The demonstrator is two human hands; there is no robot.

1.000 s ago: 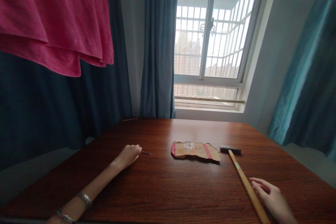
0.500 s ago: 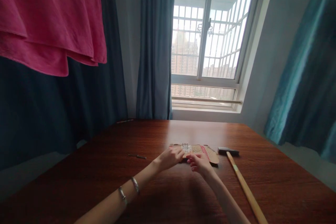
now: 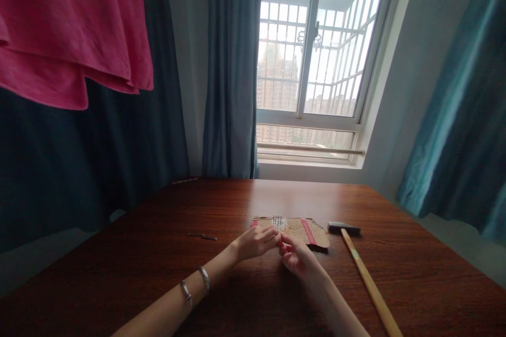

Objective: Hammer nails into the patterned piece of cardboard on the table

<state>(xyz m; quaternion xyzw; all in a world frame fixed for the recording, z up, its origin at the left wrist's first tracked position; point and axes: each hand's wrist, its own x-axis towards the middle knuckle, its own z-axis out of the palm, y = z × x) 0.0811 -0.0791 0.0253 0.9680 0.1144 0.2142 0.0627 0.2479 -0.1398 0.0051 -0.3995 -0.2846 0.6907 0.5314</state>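
Note:
My left hand (image 3: pixel 259 241) and my right hand (image 3: pixel 295 254) meet at the fingertips, just in front of a piece of cardboard (image 3: pixel 318 234). Both hands are closed in a pinch; whatever lies between the fingers is too small to make out. The cardboard is tan with pink stripes and many small dots. Several nails (image 3: pixel 277 219) stand upright on it, behind my left fingers. To the right lies a hammer (image 3: pixel 366 274), its dark head by the cardboard and its wooden handle towards me.
The brown wooden table (image 3: pixel 166 274) reaches to the wall under the window. Thin dark metal pieces (image 3: pixel 203 236) lie on its left side. A pink cloth (image 3: pixel 75 37) hangs at upper left, before the blue curtains (image 3: pixel 233 73).
My right hand has moved left, and its fingertips now meet those of my left hand. My left hand has come slightly nearer, showing more of the cardboard. The view has shifted slightly.

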